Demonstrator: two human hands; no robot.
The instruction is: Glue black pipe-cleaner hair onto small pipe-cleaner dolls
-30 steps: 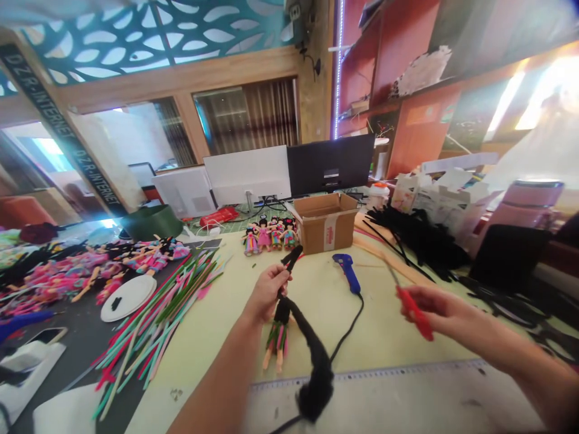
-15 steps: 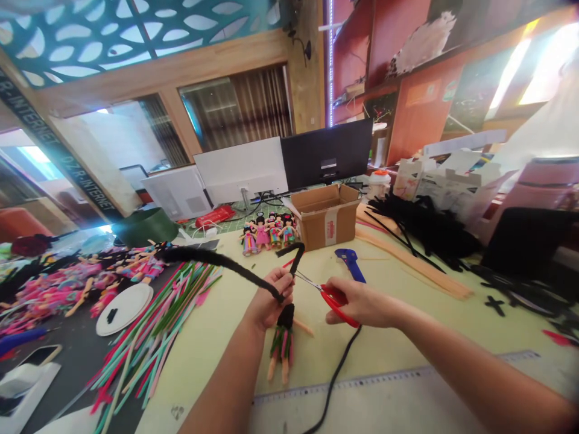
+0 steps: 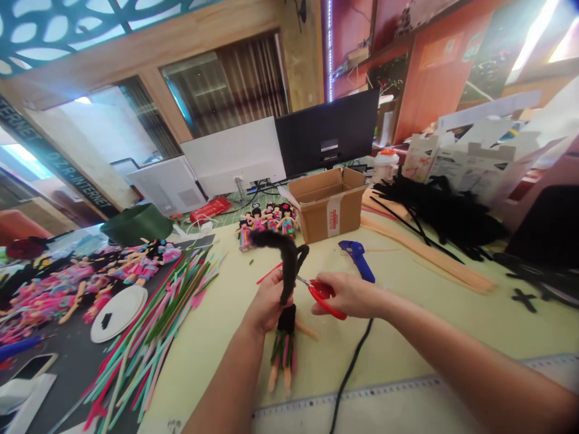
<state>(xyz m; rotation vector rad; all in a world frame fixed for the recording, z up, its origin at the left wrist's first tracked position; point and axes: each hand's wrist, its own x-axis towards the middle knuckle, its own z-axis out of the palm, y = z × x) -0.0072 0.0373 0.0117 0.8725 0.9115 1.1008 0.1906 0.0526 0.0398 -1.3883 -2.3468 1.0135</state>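
My left hand (image 3: 270, 300) pinches a bent, fuzzy black strip (image 3: 288, 265) that curls up above the fingers. Just below hangs or lies a small doll (image 3: 284, 345) with a black top, green and pink skirt strips and peach limbs; how it meets the hand is hidden. In my right hand (image 3: 350, 295) are red-handled scissors (image 3: 326, 301), their blades pointing left and reaching the black strip. The blade tips are partly hidden by the strip.
Behind the hands stand finished dolls (image 3: 266, 218), a cardboard box (image 3: 330, 208) and a blue glue gun (image 3: 359, 259). Coloured strips (image 3: 169, 307) and piled dolls lie left, black strips (image 3: 443, 208) right. A ruler (image 3: 362, 393) crosses the front.
The long black strip has swung from the left to stand upright and curled over my left hand. The scissors have moved left against it, and the head view has shifted slightly.
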